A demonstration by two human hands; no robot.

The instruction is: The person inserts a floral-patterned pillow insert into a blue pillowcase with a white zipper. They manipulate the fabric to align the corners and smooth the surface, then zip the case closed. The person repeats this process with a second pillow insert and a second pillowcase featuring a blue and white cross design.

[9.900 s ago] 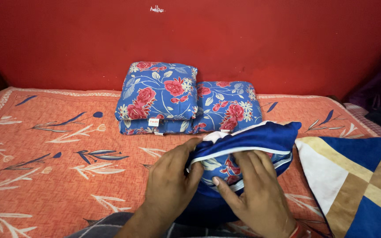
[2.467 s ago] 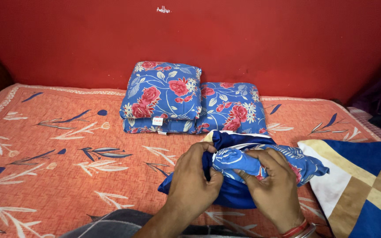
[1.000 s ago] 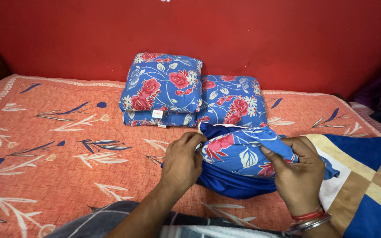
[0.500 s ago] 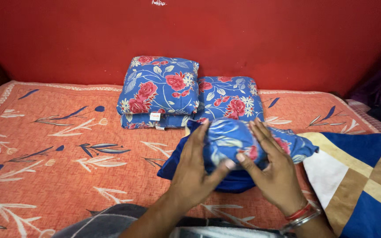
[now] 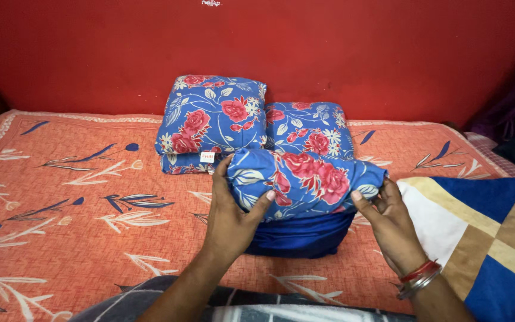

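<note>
A blue pillow with red roses (image 5: 302, 182) is lifted a little above the bed, a dark blue cover (image 5: 302, 235) bunched under it. My left hand (image 5: 229, 217) grips the pillow's left end, thumb on its front. My right hand (image 5: 388, 220), with red and metal bangles at the wrist, holds the pillow's right end. Both hands are closed on the pillow.
Behind, a flowered blue pillow (image 5: 210, 116) lies stacked on another, and a third (image 5: 308, 131) rests beside them against the red wall (image 5: 329, 53). The orange leaf-print bedsheet (image 5: 78, 226) covers the bed. A blue, white and tan patchwork cushion (image 5: 484, 238) lies at the right.
The pillow has been turned and raised, so its rose-printed side faces me. My hands have moved apart from its top to its two ends. The dark blue cover has slid down below it.
</note>
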